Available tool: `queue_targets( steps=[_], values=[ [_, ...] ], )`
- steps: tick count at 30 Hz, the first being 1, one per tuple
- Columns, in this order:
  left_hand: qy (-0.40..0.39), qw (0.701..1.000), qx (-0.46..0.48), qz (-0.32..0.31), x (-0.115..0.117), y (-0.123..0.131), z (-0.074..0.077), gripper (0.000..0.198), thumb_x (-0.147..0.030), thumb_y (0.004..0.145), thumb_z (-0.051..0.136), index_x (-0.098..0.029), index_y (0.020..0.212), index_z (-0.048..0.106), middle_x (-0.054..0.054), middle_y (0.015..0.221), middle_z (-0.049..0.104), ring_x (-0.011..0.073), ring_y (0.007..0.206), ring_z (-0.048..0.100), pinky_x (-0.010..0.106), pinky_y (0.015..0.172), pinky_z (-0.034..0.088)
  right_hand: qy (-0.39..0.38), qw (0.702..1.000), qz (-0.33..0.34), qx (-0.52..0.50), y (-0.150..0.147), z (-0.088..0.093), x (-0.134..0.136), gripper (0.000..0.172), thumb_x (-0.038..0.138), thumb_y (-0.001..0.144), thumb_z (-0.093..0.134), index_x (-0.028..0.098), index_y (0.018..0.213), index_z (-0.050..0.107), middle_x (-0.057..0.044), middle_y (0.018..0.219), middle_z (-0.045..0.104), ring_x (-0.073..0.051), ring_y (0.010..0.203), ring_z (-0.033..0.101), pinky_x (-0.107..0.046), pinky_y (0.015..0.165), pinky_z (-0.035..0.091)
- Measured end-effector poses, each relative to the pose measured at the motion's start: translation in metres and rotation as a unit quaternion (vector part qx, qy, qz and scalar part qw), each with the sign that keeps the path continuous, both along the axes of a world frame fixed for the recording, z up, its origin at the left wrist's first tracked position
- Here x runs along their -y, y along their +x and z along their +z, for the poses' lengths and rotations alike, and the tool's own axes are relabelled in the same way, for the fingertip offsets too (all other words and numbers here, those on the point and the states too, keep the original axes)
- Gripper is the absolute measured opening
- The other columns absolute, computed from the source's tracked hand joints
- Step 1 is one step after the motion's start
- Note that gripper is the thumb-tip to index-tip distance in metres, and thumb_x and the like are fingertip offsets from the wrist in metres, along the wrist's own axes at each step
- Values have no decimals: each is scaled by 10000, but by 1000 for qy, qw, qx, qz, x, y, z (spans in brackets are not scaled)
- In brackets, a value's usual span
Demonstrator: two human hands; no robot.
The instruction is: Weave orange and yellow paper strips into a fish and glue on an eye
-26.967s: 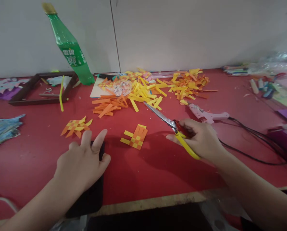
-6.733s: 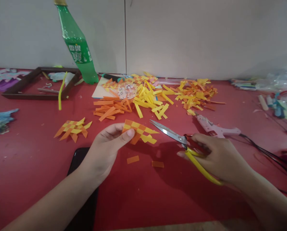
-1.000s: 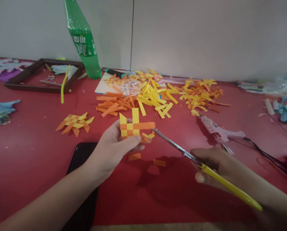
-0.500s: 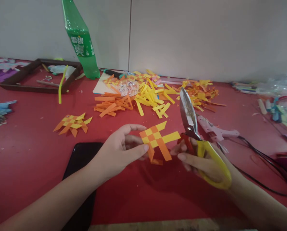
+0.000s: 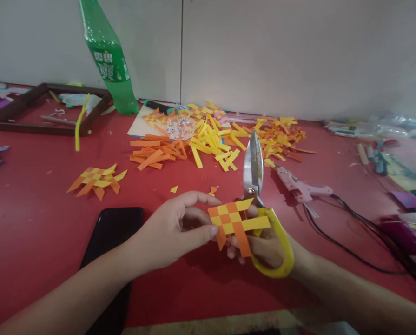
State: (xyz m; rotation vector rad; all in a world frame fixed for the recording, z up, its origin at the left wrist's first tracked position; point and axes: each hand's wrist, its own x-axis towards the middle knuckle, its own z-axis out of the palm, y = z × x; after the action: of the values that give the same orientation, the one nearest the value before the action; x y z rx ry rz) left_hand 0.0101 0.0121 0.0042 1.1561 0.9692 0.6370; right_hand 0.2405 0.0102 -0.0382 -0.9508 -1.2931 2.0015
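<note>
My left hand (image 5: 180,232) pinches a woven paper fish (image 5: 230,218) of orange and yellow strips by its left edge, thumb in front. Behind and to the right, my right hand (image 5: 268,246) grips scissors (image 5: 253,167) with yellow handles, blades pointing up and closed together. Some of the right fingers are hidden behind the paper fish. A second woven paper fish (image 5: 98,180) lies on the red table to the left. Small paper scraps (image 5: 174,189) lie just beyond my left hand.
Orange strips (image 5: 159,151) and yellow strips (image 5: 208,135) are piled toward the wall. A glue gun (image 5: 301,184) with a black cord lies right. A phone (image 5: 115,232) rests under my left forearm. At back left stand a green bottle (image 5: 112,70) and a dark frame (image 5: 29,125).
The scissors have moved left, behind the paper fish. One orange strip at the fish's lower left is now shorter, and small scraps have appeared on the table. The view has shifted slightly right.
</note>
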Motion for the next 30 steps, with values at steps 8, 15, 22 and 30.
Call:
queue_targets(
  steps=[8,15,22,30],
  values=[
    [55,991,59,105,-2,1,-9,237,-273,869,665,-235,1098,622,-2,896,655,123,786,645,243,737,523,15,996,-63,64,6,-2,-2,306,380,812,758,197,846,515,6,649,689,-109,493,646,-167,392,484],
    [-1,982,80,170,-4,0,-6,300,-252,832,715,-252,1115,617,15,1074,615,134,833,684,283,772,583,-21,987,-62,148,10,11,-1,425,505,823,720,208,983,461,27,552,660,-81,346,532,-154,308,355],
    [-89,968,130,196,-7,0,-7,112,-232,795,751,-196,864,671,-17,858,680,94,736,677,213,741,566,8,976,-87,198,12,17,-3,452,519,748,780,210,891,482,50,581,618,-56,380,504,-144,319,363],
    [-74,958,146,235,-12,-1,-6,112,-207,738,789,-174,714,685,-49,664,632,40,598,553,118,576,468,63,972,-110,200,10,19,-3,391,480,794,732,193,916,496,-88,854,738,-123,488,650,-174,325,410]
  ],
)
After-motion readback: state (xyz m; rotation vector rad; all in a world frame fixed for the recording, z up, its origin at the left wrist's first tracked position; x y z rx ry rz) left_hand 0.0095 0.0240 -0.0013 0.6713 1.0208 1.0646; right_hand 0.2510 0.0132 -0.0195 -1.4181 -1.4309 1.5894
